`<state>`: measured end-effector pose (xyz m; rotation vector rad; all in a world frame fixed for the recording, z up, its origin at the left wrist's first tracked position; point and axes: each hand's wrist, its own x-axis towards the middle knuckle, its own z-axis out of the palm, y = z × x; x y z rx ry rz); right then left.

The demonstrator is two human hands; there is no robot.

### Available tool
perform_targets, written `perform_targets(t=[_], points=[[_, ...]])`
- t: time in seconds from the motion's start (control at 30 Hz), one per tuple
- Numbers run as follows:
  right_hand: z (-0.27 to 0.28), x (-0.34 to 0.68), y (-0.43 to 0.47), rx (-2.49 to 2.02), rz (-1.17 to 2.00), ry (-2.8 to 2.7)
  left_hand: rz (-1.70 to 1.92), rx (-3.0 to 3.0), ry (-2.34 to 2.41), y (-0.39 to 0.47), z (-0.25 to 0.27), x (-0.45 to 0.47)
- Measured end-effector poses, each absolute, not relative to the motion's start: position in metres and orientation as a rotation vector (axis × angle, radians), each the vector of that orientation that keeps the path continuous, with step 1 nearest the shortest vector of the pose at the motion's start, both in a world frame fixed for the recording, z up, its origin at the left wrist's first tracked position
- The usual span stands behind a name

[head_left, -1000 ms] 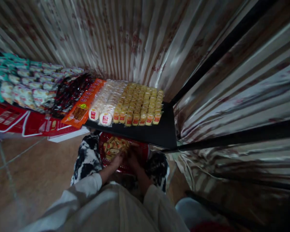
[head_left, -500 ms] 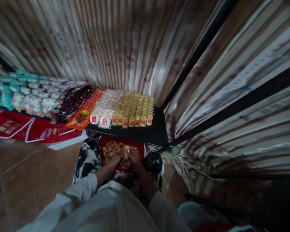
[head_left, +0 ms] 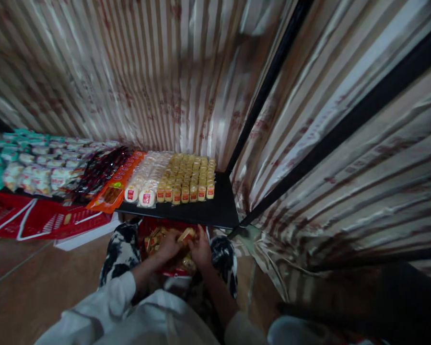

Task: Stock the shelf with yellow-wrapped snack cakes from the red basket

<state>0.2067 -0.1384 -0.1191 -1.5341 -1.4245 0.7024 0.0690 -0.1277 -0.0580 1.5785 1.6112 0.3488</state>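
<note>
Above my lap, my left hand (head_left: pixel 169 245) pinches the left end of a small yellow packaged cake (head_left: pixel 186 235) with a red label. At the cake's right end are the fingers of my right hand (head_left: pixel 201 248), closed on it. Both hands are over an open red bag (head_left: pixel 179 274) that rests between my knees. More small wrapped cakes (head_left: pixel 154 239) lie loose inside the bag. Just beyond, rows of similar yellow cakes (head_left: pixel 185 179) stand on a black shelf (head_left: pixel 220 201), their red labels facing me along the front.
White round packets (head_left: pixel 146 196), an orange packet (head_left: pixel 110 191), dark shiny packets (head_left: pixel 100 172) and white-and-teal packets (head_left: pixel 35 167) fill the shelf leftward. A red printed box (head_left: pixel 67 223) is below. Black poles (head_left: pixel 269 91) and striped curtain (head_left: pixel 157 81) enclose the back and right.
My hands have drawn slightly apart, and the cake between them is now tilted sideways with its label showing. The camera view has shifted, so the shelf appears lower and further left.
</note>
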Motion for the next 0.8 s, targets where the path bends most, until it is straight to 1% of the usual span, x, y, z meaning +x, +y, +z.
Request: perform_targets(t=[0.07,0.13,0.23,0.37,0.5,0.8], points=[[-0.104,0.212,-0.143,-1.549,0.478,-1.623,0.215,1.839,1.580,-0.121,-0.042,0.064],[-0.090,0.215,-0.147,-1.508,0.376,-1.796,0.064,2.079,1.499,-0.114,-0.026,0.063],[-0.076,0.216,-0.149,-1.436,0.372,-1.950,-0.121,2.385,1.302,-0.102,-0.002,0.066],[-0.068,0.220,-0.142,-1.488,0.471,-1.921,-0.303,2.575,1.161,-0.085,0.024,0.079],[-0.053,0.238,-0.123,-1.602,0.513,-1.734,-0.194,2.664,1.119,-0.061,0.046,0.099],[-0.015,0.291,-0.028,-1.566,0.398,-1.301,0.274,2.587,1.110,0.032,0.093,0.166]])
